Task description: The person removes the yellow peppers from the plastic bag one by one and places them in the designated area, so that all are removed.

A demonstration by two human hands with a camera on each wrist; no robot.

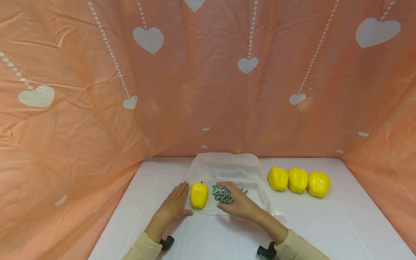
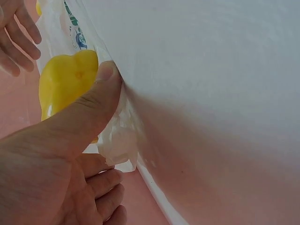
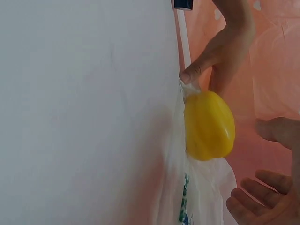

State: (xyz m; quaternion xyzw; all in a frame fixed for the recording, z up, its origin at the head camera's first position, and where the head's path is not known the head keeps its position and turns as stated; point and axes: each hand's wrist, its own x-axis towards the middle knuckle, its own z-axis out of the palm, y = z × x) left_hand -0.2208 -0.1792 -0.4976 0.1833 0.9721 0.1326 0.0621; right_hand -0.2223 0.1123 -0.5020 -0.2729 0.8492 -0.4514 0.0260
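My left sleeve (image 1: 141,249) and right sleeve (image 1: 302,247), both pale yellow, reach in from the near edge, each with a black wrist device (image 1: 266,251) at the cuff, over a white surface (image 1: 221,238). Ahead of them, my left hand (image 1: 175,203) lies flat along the left edge of a whitish, see-through bag (image 1: 227,164), its fingers straight and pointing far, its thumb out toward the bag's near left corner. My right hand (image 1: 238,202) hangs over the middle of the bag, thumb and fingers spread apart with nothing between them, partly covering a green leaf print (image 1: 222,195). Between my two hands, a yellow bell pepper (image 1: 199,195) lies on its side on the left part of the bag, just right of my left hand, its stem pointing far; whether my thumb touches it, I cannot tell. To the right of the bag, three more bell peppers (image 1: 298,180), also yellow, sit side by side in a row. The bag's far end reaches nearly to the foot of an orange backdrop (image 1: 201,90) patterned with pale hearts (image 1: 148,39) and dotted strings, which rises on the left, right and far sides.
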